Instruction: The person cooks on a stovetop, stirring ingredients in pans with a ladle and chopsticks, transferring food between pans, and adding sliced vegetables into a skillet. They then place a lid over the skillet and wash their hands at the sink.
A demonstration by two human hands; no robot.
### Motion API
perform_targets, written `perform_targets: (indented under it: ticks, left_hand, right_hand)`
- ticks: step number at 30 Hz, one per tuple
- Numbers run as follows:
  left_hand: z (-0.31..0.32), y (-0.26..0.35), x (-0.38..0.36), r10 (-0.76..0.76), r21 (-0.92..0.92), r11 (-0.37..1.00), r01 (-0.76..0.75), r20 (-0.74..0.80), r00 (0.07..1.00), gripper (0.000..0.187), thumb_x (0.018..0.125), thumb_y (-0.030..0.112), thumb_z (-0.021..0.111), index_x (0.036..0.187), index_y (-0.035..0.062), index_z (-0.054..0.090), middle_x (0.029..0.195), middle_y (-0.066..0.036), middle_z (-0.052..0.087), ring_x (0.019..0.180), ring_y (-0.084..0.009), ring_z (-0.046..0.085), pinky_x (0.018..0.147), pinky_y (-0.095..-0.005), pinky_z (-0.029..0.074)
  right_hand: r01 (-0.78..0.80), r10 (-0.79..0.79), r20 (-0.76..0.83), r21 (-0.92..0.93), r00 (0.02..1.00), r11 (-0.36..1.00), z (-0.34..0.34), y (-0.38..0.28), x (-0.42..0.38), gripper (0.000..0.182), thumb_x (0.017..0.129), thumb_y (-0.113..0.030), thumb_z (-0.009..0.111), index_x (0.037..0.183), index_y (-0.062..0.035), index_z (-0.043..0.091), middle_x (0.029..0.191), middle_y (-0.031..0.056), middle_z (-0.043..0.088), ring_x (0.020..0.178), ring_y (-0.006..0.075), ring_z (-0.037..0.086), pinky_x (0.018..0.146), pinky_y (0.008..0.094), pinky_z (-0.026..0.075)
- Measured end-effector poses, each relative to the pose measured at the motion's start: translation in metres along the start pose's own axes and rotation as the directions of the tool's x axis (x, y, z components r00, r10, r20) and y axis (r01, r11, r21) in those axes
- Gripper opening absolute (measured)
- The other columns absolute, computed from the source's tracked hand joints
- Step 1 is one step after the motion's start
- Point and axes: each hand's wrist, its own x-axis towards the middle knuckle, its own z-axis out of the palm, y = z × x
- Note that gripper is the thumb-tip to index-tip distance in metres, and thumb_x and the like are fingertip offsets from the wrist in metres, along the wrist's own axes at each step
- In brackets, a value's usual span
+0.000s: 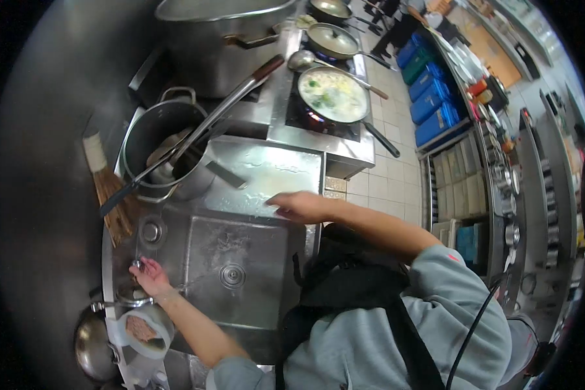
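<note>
At the far left a straw brush (110, 195) lies beside the tall steel pot (156, 146), in which long ladles (195, 127) lean; no hand is on them. Nearer, the left hand (148, 272) is at the small tap knob (137, 264) on the left edge of the sink (237, 273); its fingers are curled around or just against the knob, but I cannot tell if they really pinch it. The sink basin looks wet and holds no vessel, and I see no running water, so I judge that the rinsing is either just finished or not yet started. Just below this hand a round container with brown food (142, 329) and a dark pan (92, 344) stand on the table, well apart from the right hand. Further right, the right hand (302, 207) lies flat with fingers together on the wet steel table (266, 172) above the sink, near its front edge; it holds nothing that I can make out; the surface under it shines with water, so the wiping seems partly done. Far right, a pan of soup with greens (333, 96) stands over a lit burner, untouched, so the cooking is not yet finished.
</note>
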Motion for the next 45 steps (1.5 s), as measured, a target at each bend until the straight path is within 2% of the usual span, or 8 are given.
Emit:
perform_targets:
  ticks: [5,10,16,20,22,25,33,45]
  left_hand:
    - [0.060,-0.024,-0.044,0.258,0.365,0.919,-0.151,-0.267,0.928,0.076,0.082,0.070,0.068,0.119,0.0060,0.055,0.109,-0.010,0.066,0.093,-0.0145,0.063,0.074,-0.0256,0.051]
    - [0.070,-0.024,-0.044,0.373,0.598,0.793,-0.117,-0.324,0.869,0.090,0.078,0.086,0.055,0.124,0.0082,0.053,0.107,-0.007,0.064,0.086,-0.0137,0.060,0.071,-0.0254,0.047]
    - [0.068,0.034,-0.011,-0.009,0.284,0.954,0.093,-0.284,0.959,0.093,0.088,0.061,0.068,0.143,-0.0045,0.031,0.126,-0.015,0.055,0.099,-0.0300,0.063,0.084,-0.0383,0.055]
    - [0.071,0.047,-0.036,-0.176,-0.442,0.896,-0.024,-0.406,0.897,0.065,0.097,0.029,0.064,0.139,-0.0128,0.038,0.124,-0.022,0.059,0.113,-0.0324,0.060,0.099,-0.0444,0.053]
    - [0.085,0.002,-0.111,0.458,0.332,0.813,-0.479,0.144,0.877,0.049,0.098,0.021,0.063,0.133,-0.0097,0.049,0.125,-0.021,0.060,0.113,-0.0310,0.061,0.100,-0.0403,0.052]
    - [0.116,-0.096,-0.265,0.658,0.562,0.556,-0.613,0.154,0.737,0.035,0.099,0.016,0.063,0.125,-0.0063,0.056,0.121,-0.020,0.063,0.110,-0.0289,0.063,0.099,-0.0370,0.051]
    - [0.045,-0.291,-0.536,0.704,0.944,-0.263,0.198,0.047,0.708,0.059,0.096,0.019,0.061,0.145,-0.0086,0.044,0.144,-0.023,0.052,0.134,-0.0333,0.050,0.111,-0.0389,0.038]
    - [-0.060,-0.356,-0.614,0.567,0.891,-0.257,0.374,-0.175,0.805,0.061,0.092,0.016,0.064,0.143,-0.0090,0.044,0.137,-0.028,0.055,0.121,-0.0340,0.058,0.101,-0.0394,0.047]
  right_hand:
    - [-0.263,0.429,-0.495,0.370,0.756,0.891,-0.037,0.087,-0.168,0.034,0.101,-0.020,0.059,0.128,0.0001,0.060,0.118,0.0172,0.069,0.107,0.0271,0.068,0.089,0.0383,0.056]
    - [-0.240,0.917,-0.346,0.890,0.199,0.388,0.000,0.153,-0.321,0.039,0.100,-0.026,0.060,0.131,-0.0034,0.057,0.110,0.0084,0.066,0.095,0.0189,0.068,0.074,0.0337,0.058]
    - [-0.263,0.962,-0.269,0.925,0.056,0.274,-0.001,0.216,-0.403,0.045,0.100,-0.028,0.061,0.138,-0.0039,0.052,0.114,0.0062,0.063,0.095,0.0187,0.067,0.073,0.0336,0.057]
    - [-0.439,0.909,-0.320,0.799,0.267,0.410,-0.064,0.270,-0.390,0.051,0.099,-0.030,0.062,0.140,-0.0016,0.049,0.116,0.0121,0.062,0.095,0.0198,0.066,0.073,0.0347,0.057]
    - [-0.449,0.862,-0.347,0.746,0.369,0.492,-0.089,0.315,-0.370,0.050,0.099,-0.030,0.063,0.139,-0.0021,0.050,0.111,0.0110,0.064,0.089,0.0180,0.065,0.070,0.0339,0.057]
    - [-0.518,0.753,-0.339,0.566,0.564,0.642,-0.116,0.400,-0.340,0.045,0.098,-0.025,0.064,0.135,-0.0006,0.055,0.102,0.0100,0.068,0.083,0.0151,0.064,0.065,0.0315,0.056]
    - [-0.525,0.529,-0.129,0.069,0.839,0.849,-0.199,0.502,-0.281,0.050,0.092,-0.027,0.065,0.130,0.0047,0.058,0.114,0.0260,0.069,0.104,0.0386,0.069,0.090,0.0424,0.055]
    - [-0.449,0.468,-0.201,0.135,0.861,0.883,-0.257,0.526,-0.202,0.064,0.087,-0.029,0.072,0.136,0.0053,0.048,0.118,0.0313,0.065,0.111,0.0417,0.065,0.094,0.0462,0.052]
